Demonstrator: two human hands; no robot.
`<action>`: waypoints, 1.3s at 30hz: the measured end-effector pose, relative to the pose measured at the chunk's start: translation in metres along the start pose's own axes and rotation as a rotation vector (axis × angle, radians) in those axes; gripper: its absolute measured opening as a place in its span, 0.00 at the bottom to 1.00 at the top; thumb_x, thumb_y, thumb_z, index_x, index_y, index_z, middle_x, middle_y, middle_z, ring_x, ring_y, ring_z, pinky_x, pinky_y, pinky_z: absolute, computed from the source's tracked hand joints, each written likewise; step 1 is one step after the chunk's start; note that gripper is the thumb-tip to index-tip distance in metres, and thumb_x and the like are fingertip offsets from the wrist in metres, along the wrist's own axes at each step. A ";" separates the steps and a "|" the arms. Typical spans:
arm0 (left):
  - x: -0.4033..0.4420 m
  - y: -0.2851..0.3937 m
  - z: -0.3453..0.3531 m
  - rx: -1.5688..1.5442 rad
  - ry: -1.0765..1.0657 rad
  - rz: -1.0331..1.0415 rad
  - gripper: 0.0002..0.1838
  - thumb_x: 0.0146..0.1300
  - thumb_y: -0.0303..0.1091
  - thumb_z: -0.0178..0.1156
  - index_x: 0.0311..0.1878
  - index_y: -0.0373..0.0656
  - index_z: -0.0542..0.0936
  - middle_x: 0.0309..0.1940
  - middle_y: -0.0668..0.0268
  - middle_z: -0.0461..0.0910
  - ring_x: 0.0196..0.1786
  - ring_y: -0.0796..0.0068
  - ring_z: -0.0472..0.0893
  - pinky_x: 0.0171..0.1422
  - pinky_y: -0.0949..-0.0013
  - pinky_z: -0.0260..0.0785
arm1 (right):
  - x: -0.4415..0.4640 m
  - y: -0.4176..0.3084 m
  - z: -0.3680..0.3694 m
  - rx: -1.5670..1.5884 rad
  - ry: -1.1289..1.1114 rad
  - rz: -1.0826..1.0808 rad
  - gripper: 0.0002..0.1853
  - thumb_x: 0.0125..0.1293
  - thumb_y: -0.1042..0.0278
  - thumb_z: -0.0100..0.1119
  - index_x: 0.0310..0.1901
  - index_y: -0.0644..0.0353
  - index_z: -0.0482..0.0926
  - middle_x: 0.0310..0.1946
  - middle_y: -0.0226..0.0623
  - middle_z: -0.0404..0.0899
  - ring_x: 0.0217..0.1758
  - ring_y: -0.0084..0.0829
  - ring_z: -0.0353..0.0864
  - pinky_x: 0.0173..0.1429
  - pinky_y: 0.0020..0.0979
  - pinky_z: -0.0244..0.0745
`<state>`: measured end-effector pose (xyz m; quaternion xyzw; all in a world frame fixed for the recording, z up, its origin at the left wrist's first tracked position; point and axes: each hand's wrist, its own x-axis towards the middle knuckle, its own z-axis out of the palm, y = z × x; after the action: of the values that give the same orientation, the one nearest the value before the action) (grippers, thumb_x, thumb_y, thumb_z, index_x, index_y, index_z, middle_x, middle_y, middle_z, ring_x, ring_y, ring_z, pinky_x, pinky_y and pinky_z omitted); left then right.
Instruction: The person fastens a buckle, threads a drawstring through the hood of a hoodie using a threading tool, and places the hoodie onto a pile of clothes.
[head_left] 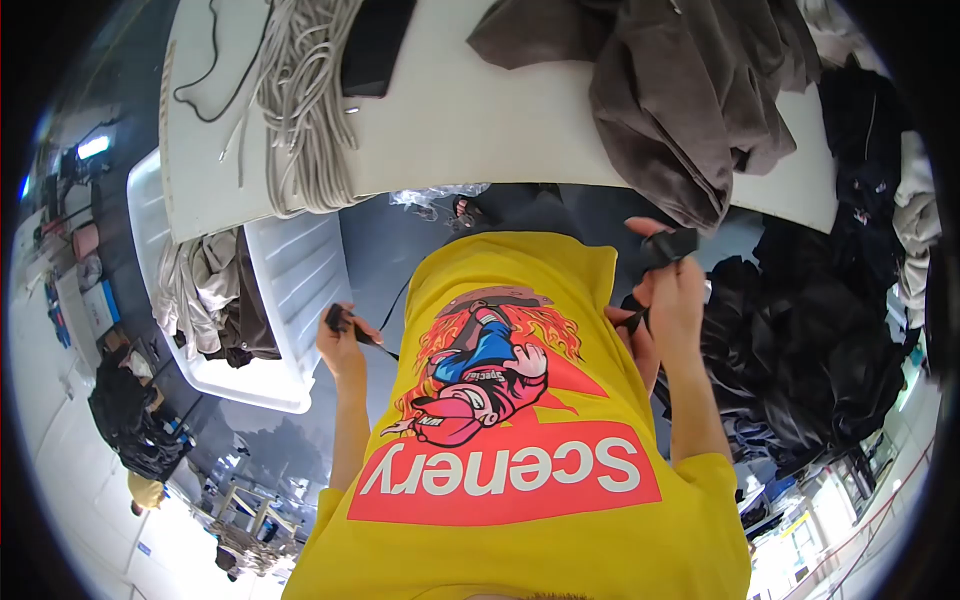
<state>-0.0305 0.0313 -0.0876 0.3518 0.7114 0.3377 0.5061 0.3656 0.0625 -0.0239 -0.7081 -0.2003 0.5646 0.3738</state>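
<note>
My left hand, at the left of my yellow shirt, is closed round a small black object; a thin black strap or cord runs from it towards the shirt. My right hand, raised at the right, has its fingers round a dark block-like object whose kind I cannot make out. Just beside my right forearm, another hand is partly hidden, close to a black item at the shirt's edge; whose it is I cannot tell. The brown-grey garment hangs over the table edge just above my right hand.
On the white table lie a bundle of grey cords, a black phone-like slab and a thin black cord. A white bin with clothes stands at the left. Dark garments are heaped at the right.
</note>
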 end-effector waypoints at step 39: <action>0.000 0.069 0.112 0.168 -0.217 0.063 0.12 0.59 0.22 0.47 0.47 0.36 0.68 0.38 0.50 0.76 0.43 0.53 0.78 0.52 0.64 0.67 | 0.043 0.017 0.109 -1.091 -0.702 -0.303 0.14 0.63 0.72 0.49 0.49 0.64 0.72 0.37 0.58 0.78 0.44 0.58 0.76 0.46 0.47 0.71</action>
<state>0.0880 0.0811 -0.0591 0.4493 0.6669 0.2527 0.5381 0.2713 0.1147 -0.0737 -0.5340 -0.6642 0.5207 -0.0504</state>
